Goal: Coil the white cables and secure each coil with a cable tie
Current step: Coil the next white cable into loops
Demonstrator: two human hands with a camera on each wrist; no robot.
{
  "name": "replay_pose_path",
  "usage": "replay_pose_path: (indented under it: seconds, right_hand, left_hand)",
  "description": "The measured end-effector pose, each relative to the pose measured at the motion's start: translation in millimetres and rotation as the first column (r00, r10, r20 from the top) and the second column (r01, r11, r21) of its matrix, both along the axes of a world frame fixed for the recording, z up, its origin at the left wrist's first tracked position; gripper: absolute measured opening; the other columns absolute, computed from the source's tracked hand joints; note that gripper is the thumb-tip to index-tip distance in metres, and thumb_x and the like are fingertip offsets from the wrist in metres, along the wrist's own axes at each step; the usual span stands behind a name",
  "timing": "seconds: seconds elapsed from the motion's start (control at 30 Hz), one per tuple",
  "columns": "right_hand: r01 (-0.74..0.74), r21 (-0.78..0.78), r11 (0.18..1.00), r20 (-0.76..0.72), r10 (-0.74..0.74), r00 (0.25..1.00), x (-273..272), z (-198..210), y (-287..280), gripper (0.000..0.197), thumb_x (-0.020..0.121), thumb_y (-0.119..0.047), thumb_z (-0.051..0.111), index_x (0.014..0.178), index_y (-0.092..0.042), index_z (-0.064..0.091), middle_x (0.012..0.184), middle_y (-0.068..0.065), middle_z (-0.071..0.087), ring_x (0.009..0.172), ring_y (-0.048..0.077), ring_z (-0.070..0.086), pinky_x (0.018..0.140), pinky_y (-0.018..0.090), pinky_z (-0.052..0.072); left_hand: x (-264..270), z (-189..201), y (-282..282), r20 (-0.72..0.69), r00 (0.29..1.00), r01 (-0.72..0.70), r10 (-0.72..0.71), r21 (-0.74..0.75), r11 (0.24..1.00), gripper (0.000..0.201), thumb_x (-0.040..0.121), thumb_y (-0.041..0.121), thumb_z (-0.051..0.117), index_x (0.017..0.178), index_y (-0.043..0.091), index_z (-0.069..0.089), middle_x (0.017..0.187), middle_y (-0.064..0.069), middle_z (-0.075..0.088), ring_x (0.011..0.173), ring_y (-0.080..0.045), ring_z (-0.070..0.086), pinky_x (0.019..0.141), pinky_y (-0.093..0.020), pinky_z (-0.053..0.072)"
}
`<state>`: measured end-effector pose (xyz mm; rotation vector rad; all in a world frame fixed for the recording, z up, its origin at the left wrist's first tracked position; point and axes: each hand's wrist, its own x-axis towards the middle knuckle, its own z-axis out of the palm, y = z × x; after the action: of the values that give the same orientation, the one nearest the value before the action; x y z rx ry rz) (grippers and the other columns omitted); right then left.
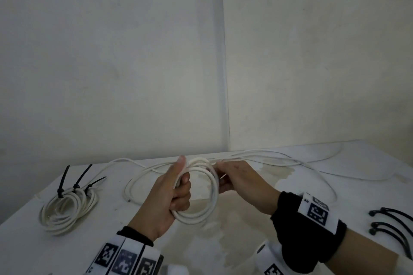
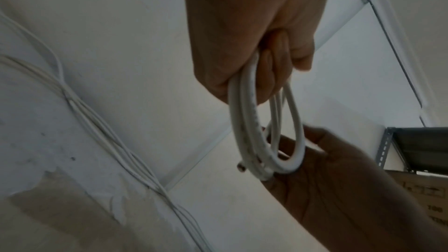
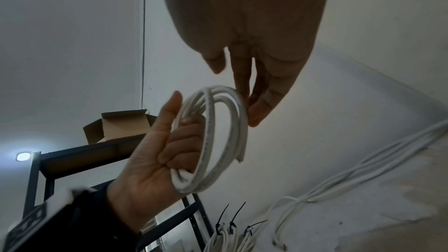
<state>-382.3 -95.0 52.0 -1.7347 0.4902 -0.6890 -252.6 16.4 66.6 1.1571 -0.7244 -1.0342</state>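
My left hand grips a small coil of white cable above the table, fingers curled through the loops and thumb raised. The same coil is touched on its far edge by my right hand, whose fingers lie fairly straight with the thumb apart. A cut cable end hangs off the coil's right side. Seen from the left wrist, the coil hangs from my left hand with the right hand behind it. Three tied coils with black ties lie at the left.
Several loose white cables run across the back of the white table. Loose black cable ties lie at the right edge. A dark metal rack with a cardboard box stands beside the table. Walls close off the back.
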Motion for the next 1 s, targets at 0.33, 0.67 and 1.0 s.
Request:
replay_pose_path:
  seconds: [0.33, 0.67, 1.0]
  right_hand:
    - [-0.006, 0.049, 0.999, 0.017, 0.005, 1.000, 1.9, -6.0, 14.7, 0.008, 0.086, -0.003, 0.060, 0.093, -0.005, 0.064, 0.080, 0.008, 0.066, 0.069, 0.012, 0.063, 0.070, 0.020, 0.048]
    - [-0.096, -0.153, 0.984, -0.222, 0.061, 0.973, -4.1, 12.6, 18.9, 0.022, 0.077, -0.014, 0.072, 0.070, -0.021, 0.052, 0.069, -0.002, 0.051, 0.065, 0.010, 0.047, 0.066, 0.022, 0.041]
    - [0.025, -0.163, 0.986, -0.334, -0.079, 0.939, -9.6, 15.8, 21.1, 0.040, 0.074, -0.011, 0.075, 0.106, -0.003, 0.052, 0.066, 0.004, 0.057, 0.049, 0.017, 0.061, 0.056, 0.030, 0.058]
  left_hand:
    - [-5.9, -10.6, -3.1, 0.148, 0.987, -0.060, 0.059, 0.005, 0.998, 0.038, 0.091, 0.034, 0.046, 0.061, 0.015, 0.034, 0.045, 0.007, 0.020, 0.036, -0.006, 0.014, 0.037, -0.018, 0.015]
    - [-9.0, -3.1, -6.7, 0.144, 0.974, -0.167, 0.175, -0.069, 0.984, 0.037, 0.092, 0.027, 0.047, 0.060, 0.013, 0.036, 0.044, 0.007, 0.022, 0.034, -0.005, 0.015, 0.035, -0.013, 0.014]
    - [-13.6, -9.0, -10.9, 0.144, 0.960, -0.239, 0.240, -0.029, 0.971, 0.038, 0.093, 0.029, 0.047, 0.060, 0.012, 0.038, 0.041, 0.007, 0.025, 0.033, -0.005, 0.017, 0.034, -0.013, 0.017]
